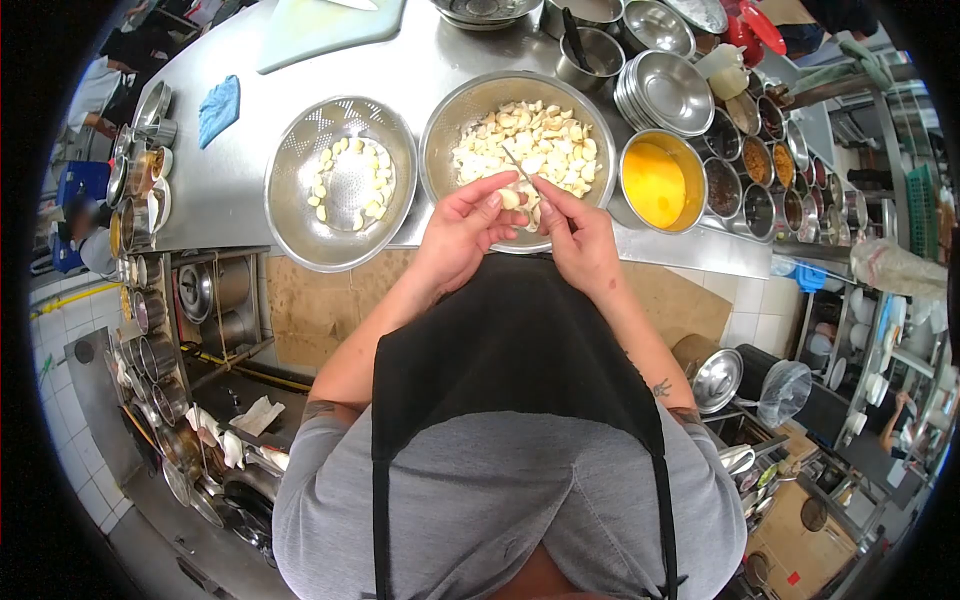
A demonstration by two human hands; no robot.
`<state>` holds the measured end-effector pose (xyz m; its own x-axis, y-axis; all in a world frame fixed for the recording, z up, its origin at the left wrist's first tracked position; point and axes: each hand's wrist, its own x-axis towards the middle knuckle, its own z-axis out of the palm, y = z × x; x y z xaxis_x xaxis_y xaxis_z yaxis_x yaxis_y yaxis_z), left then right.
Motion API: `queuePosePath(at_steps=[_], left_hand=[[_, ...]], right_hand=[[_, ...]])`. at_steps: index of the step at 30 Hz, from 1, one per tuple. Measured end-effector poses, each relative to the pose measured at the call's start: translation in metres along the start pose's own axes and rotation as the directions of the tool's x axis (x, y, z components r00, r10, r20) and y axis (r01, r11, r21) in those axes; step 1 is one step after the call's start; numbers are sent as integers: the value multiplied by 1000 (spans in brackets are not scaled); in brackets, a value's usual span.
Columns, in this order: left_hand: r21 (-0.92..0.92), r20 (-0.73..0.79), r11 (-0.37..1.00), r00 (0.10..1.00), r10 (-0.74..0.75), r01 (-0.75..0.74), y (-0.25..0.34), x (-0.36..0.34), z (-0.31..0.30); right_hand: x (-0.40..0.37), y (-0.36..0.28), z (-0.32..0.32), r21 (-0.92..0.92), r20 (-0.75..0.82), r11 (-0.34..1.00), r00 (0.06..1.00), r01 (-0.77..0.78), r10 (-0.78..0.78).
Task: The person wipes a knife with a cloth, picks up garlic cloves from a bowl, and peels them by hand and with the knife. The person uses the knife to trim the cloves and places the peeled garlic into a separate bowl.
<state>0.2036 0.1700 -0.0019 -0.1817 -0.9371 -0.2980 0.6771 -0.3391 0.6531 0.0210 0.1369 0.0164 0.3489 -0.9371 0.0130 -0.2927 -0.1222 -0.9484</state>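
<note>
Close above the near rim of a steel bowl, my two hands meet. My left hand pinches a pale garlic clove between thumb and fingers. A small knife is gripped in my right hand, its thin blade pointing up and left over the bowl. Many garlic cloves fill that bowl, some with skin on. To its left stands a perforated steel colander with several peeled cloves spread around its bottom. Skin scraps near my fingertips are too small to make out clearly.
A steel pot of yellow liquid stands right of the bowl, beside stacked steel bowls. A blue cloth and a pale cutting board lie at the left. Seasoning containers line the right. Another person is at far left.
</note>
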Motion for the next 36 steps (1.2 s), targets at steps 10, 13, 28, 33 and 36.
queuePosePath(at_steps=[10,13,28,33,36], left_hand=[[50,-43,992,992,115,-113,3,2,-7],[196,-144,966,969,198,-168,15,5,-28],[996,24,57,857,515,-62,56,5,-75],[938,-51,-347,994,-99,14,-9,62,-40],[884,-82,-468,980,-179,-11,-32,87,-47]], right_hand=[[3,15,-3,-147,16,952,962,-269,274],[4,19,-6,-175,47,947,958,-271,283],[6,21,-10,-13,-54,960,959,-280,279],[8,19,-7,-12,-20,966,966,-257,257],[5,19,-5,21,-31,971,971,-238,238]])
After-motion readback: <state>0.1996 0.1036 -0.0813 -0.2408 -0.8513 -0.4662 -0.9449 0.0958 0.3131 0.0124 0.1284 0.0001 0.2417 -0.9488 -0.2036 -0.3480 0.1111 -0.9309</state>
